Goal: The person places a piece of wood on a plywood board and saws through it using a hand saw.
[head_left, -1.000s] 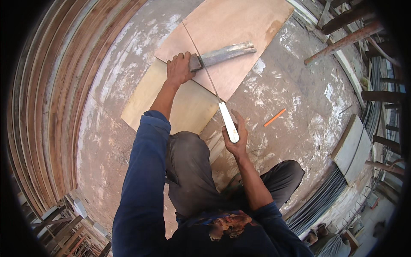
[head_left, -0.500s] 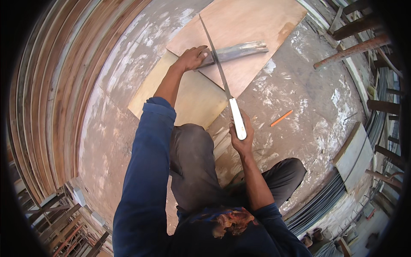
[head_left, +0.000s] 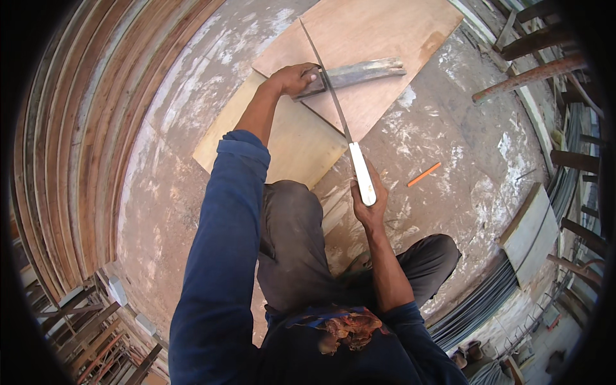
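Observation:
My right hand [head_left: 371,204] grips the white handle of a long hand saw [head_left: 333,96], whose thin blade runs up and away across a plywood sheet [head_left: 378,45]. My left hand [head_left: 294,78] presses down on the near end of a grey metal bar [head_left: 359,72] lying across that sheet, right beside the blade. A paler plywood piece [head_left: 282,138] lies under the sheet's near edge, by my knee.
An orange pencil [head_left: 424,174] lies on the stained concrete floor to the right. Stacked curved boards [head_left: 77,141] line the left. Rusty bars and poles [head_left: 532,70] and a board [head_left: 529,234] sit at the right, with bundled rods [head_left: 487,301] below.
The saw blade has swung from lying low across the sheet to pointing up and away. My right hand moved a little right and down; my left hand stayed on the metal bar.

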Available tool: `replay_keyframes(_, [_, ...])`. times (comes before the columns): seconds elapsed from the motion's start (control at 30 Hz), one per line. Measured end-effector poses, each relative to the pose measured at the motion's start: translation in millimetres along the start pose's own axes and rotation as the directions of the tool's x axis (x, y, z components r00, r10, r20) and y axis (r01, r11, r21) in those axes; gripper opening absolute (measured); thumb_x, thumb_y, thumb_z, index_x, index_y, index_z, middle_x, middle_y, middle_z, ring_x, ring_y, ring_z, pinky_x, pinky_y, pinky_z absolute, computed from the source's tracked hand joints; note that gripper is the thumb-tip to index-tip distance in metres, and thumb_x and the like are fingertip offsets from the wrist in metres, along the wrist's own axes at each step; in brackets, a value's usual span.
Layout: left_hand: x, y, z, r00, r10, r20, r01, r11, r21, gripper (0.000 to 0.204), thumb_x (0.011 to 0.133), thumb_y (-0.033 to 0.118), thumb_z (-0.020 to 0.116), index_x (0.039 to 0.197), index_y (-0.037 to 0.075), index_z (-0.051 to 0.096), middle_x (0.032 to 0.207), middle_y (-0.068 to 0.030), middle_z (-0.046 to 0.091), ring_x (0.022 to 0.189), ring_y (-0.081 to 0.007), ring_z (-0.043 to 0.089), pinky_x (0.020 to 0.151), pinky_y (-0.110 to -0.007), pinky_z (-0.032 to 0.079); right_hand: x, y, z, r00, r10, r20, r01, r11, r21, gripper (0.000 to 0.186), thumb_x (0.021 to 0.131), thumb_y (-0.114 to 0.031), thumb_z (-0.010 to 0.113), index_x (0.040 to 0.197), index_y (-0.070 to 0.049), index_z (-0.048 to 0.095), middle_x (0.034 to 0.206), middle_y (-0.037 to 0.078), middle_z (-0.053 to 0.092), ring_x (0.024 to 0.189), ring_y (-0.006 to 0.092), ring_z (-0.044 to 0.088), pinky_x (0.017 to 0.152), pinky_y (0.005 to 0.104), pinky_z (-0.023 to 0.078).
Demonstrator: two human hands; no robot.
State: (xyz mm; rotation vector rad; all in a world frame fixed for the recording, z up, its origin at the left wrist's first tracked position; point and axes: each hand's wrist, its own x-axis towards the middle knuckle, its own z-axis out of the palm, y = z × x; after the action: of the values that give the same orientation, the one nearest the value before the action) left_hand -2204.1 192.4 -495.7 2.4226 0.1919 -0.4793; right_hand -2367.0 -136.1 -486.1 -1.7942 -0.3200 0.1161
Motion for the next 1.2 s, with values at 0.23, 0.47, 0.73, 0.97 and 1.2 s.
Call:
replay_keyframes(0.23, [18, -4, -25, 0.946, -0.1, 0.309, 0.109, 0.994, -0.013, 0.052, 0.099, 0.036, 0.049, 0.146, 0.017, 0.04, 0.13, -0.0149, 0.06, 0.118, -0.029, 0.057, 0.096, -0.039, 0.048, 0, -4, -2, 1.0, 0.025, 0.014, -0.026, 0.999, 0.042, 0.054, 0.081, 0.002, 0.064, 0.134, -0.001, 0.055, 0.114, 0.015, 0.07, 0.09, 0.0102, 0.066, 0.08, 0.0268, 0.051])
replay_keyframes(0.47, [-4, 40, -31, 0.933, -0.151, 0.327, 0.157, 0.988, 0.009, 0.053, 0.099, 0.038, 0.05, 0.147, 0.017, 0.04, 0.132, -0.0146, 0.057, 0.111, -0.0276, 0.059, 0.091, -0.043, 0.049, -4, -1, -14, 1.0, 0.009, 0.004, -0.009, 1.0, 0.008, 0.056, 0.08, 0.003, 0.065, 0.134, -0.002, 0.055, 0.102, 0.011, 0.072, 0.08, 0.0077, 0.064, 0.071, 0.0243, 0.051])
replay_keyframes(0.73, [20, -18, -13, 0.983, -0.035, 0.182, 0.05, 0.995, -0.081, 0.053, 0.092, 0.033, 0.054, 0.138, 0.007, 0.049, 0.128, -0.0157, 0.061, 0.114, -0.0322, 0.06, 0.094, -0.041, 0.048, -2, -22, -6, 0.989, 0.12, 0.08, -0.125, 0.991, 0.05, 0.051, 0.084, 0.001, 0.064, 0.134, 0.0, 0.053, 0.126, 0.017, 0.063, 0.117, 0.0222, 0.06, 0.1, 0.0344, 0.044])
replay_keyframes(0.97, [-5, -5, 9, 0.987, 0.094, -0.13, -0.086, 0.994, 0.069, 0.054, 0.079, 0.033, 0.067, 0.123, 0.004, 0.056, 0.116, -0.0169, 0.064, 0.104, -0.0312, 0.062, 0.092, -0.04, 0.048, -2, -10, -8, 0.999, 0.028, 0.031, -0.027, 1.0, -0.012, 0.057, 0.079, 0.004, 0.06, 0.135, -0.004, 0.054, 0.113, 0.017, 0.069, 0.098, 0.0139, 0.066, 0.083, 0.0273, 0.05])
replay_keyframes(1.2, [-53, 8, -1, 0.965, 0.07, -0.253, 0.022, 0.939, 0.344, 0.069, 0.06, 0.031, 0.081, 0.116, 0.004, 0.052, 0.114, -0.017, 0.059, 0.108, -0.0371, 0.058, 0.09, -0.044, 0.049, -1, 0, -14, 1.0, -0.005, -0.009, 0.004, 0.999, -0.032, 0.057, 0.079, 0.005, 0.059, 0.135, -0.004, 0.054, 0.117, 0.018, 0.068, 0.102, 0.0162, 0.066, 0.087, 0.0285, 0.05])
